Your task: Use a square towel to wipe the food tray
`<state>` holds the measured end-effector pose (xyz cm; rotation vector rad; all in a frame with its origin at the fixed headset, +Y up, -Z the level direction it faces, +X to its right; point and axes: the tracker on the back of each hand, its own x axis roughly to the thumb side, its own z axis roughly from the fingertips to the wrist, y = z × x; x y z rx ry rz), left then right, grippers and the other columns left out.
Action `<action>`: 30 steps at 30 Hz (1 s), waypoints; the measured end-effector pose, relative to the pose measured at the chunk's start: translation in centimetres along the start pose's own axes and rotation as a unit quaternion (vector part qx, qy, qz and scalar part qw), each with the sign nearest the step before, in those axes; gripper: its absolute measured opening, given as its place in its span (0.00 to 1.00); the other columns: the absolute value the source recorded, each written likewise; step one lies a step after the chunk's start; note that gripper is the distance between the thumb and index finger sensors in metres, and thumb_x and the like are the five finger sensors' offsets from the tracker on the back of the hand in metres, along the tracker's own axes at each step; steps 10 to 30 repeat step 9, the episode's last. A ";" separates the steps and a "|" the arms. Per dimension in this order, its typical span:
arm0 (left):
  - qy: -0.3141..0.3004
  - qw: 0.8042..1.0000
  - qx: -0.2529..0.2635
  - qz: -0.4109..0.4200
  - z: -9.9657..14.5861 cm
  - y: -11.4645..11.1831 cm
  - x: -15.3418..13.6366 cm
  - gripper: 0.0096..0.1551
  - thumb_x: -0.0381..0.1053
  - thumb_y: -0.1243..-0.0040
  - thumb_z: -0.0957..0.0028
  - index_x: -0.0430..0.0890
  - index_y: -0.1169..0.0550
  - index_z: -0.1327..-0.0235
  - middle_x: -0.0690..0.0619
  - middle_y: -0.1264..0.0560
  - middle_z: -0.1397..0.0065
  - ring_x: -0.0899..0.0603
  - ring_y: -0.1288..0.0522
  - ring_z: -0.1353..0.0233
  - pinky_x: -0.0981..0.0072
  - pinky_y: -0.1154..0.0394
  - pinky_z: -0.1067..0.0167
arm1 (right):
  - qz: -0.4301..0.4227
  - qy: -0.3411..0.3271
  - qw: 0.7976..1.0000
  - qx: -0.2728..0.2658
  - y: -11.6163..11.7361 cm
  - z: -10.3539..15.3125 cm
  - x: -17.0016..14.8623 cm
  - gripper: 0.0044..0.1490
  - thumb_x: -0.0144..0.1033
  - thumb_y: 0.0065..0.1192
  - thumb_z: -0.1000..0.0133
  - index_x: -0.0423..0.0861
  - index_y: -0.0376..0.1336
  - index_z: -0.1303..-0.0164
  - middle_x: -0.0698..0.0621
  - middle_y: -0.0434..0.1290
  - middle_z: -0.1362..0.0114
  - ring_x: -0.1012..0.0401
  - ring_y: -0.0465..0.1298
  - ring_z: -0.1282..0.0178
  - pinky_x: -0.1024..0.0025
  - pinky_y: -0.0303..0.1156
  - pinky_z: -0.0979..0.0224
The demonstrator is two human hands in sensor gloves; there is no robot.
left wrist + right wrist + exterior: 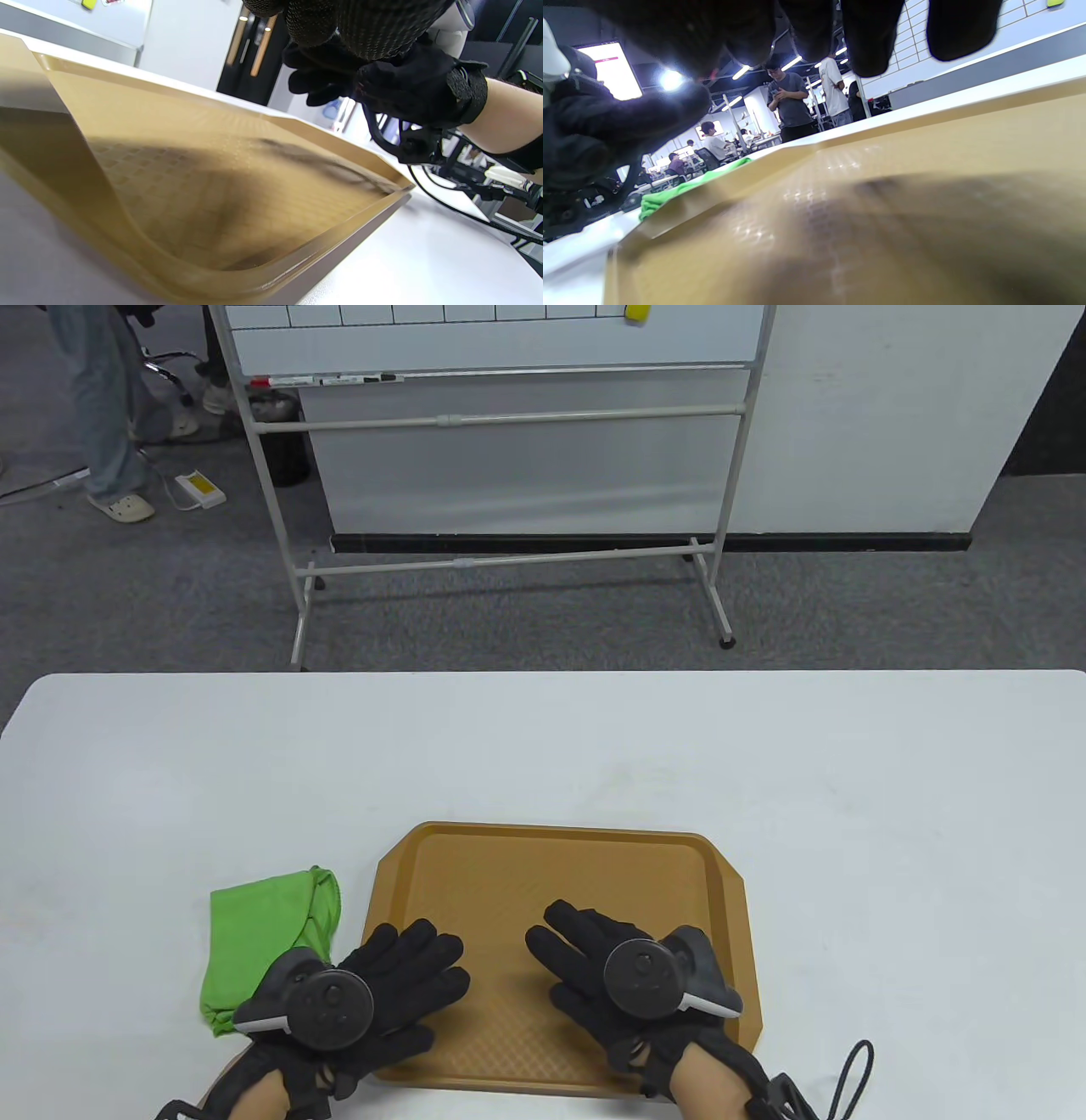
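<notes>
A brown food tray lies on the white table near the front edge; it also fills the left wrist view and the right wrist view. A green towel lies crumpled on the table just left of the tray, and its edge shows in the right wrist view. My left hand is spread, palm down, over the tray's left front corner and holds nothing. My right hand is spread, palm down, over the tray's front right part and holds nothing. Neither hand touches the towel.
The white table stretches far behind and to both sides of the tray. A whiteboard on a stand stands on the carpet beyond the table's far edge. A black cable loops by my right wrist.
</notes>
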<state>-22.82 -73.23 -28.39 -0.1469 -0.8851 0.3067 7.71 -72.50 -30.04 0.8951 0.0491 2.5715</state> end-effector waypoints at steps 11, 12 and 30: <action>0.003 1.000 0.000 0.000 0.4 0.2 -0.2 0.38 0.63 0.46 0.47 0.58 0.39 0.23 0.53 0.53 0.14 0.41 0.59 0.17 0.46 0.63 0.27 | -0.002 0.009 1.000 0.015 0.3 -0.3 0.1 0.41 0.55 0.59 0.46 0.59 0.54 0.20 0.49 0.52 0.11 0.43 0.61 0.16 0.34 0.60 0.26; 0.003 1.000 0.000 0.000 0.4 0.2 -0.2 0.38 0.63 0.46 0.47 0.58 0.39 0.23 0.53 0.53 0.14 0.41 0.59 0.17 0.46 0.63 0.27 | -0.002 0.009 1.000 0.015 0.3 -0.3 0.1 0.41 0.55 0.59 0.46 0.59 0.54 0.20 0.49 0.52 0.11 0.43 0.61 0.16 0.34 0.60 0.26; 0.003 1.000 0.000 0.000 0.4 0.2 -0.2 0.38 0.63 0.46 0.47 0.58 0.39 0.23 0.53 0.53 0.14 0.41 0.59 0.17 0.46 0.63 0.27 | -0.002 0.009 1.000 0.015 0.3 -0.3 0.1 0.41 0.55 0.59 0.46 0.59 0.54 0.20 0.49 0.52 0.11 0.43 0.61 0.16 0.34 0.60 0.26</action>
